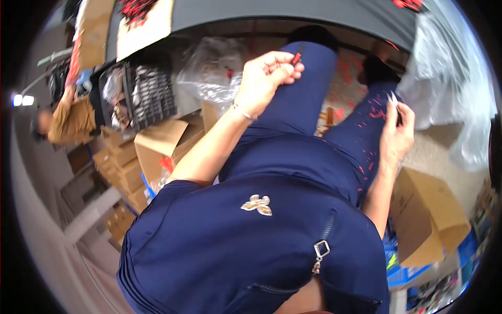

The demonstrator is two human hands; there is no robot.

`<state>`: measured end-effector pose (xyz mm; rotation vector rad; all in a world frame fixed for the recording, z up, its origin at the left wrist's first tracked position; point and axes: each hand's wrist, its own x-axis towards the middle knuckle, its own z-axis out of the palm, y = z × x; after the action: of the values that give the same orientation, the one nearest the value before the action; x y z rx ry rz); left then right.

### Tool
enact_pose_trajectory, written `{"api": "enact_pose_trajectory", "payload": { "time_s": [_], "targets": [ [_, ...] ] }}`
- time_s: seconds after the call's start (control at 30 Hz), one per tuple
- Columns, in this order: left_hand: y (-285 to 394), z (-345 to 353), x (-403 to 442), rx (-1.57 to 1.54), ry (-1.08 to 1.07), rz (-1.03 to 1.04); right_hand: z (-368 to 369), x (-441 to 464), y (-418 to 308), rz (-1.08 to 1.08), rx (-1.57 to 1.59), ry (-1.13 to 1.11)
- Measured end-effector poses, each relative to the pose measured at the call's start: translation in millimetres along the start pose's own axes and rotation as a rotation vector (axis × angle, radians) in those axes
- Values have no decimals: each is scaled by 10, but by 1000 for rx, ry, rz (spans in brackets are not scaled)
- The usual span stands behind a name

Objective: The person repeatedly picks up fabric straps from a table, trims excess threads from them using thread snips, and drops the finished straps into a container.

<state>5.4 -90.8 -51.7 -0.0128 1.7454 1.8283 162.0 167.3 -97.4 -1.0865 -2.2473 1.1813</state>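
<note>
Between the thumb and fingers of my left hand (266, 78) is a small red and black piece (296, 58), held over my left thigh. My right hand (396, 131) is closed around a small cutting tool with two pointed metal tips (392, 98), slightly apart, above my other leg. Red scraps (377, 112) are scattered over that trouser leg. The tool's handle is mostly hidden by my fingers. My two hands are well apart.
A grey table (293, 15) runs across the top, bearing red and black pieces on cardboard (149, 36). Clear plastic (434, 73) hangs at right. Open cartons (426, 214) stand on both sides. A black crate (151, 94) and another person (76, 120) are at left.
</note>
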Motion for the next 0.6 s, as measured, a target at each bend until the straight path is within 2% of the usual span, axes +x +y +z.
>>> {"api": "enact_pose_trajectory", "payload": {
  "time_s": [0.2,0.27,0.37,0.47,0.6],
  "targets": [
    [-434,-1438,270,301,464,194,111,-7,129,-110,-241,26],
    [-841,-1985,381,412,565,269,136,6,107,-109,-241,12],
    [-1017,-2196,257,1012,694,21,175,18,96,-115,-232,-5],
    [-1656,-2743,104,1230,616,-289,188,11,51,-114,-227,-12],
    [-1554,-2402,-116,1059,566,-223,192,41,90,-128,-180,-7]
  ]
}}
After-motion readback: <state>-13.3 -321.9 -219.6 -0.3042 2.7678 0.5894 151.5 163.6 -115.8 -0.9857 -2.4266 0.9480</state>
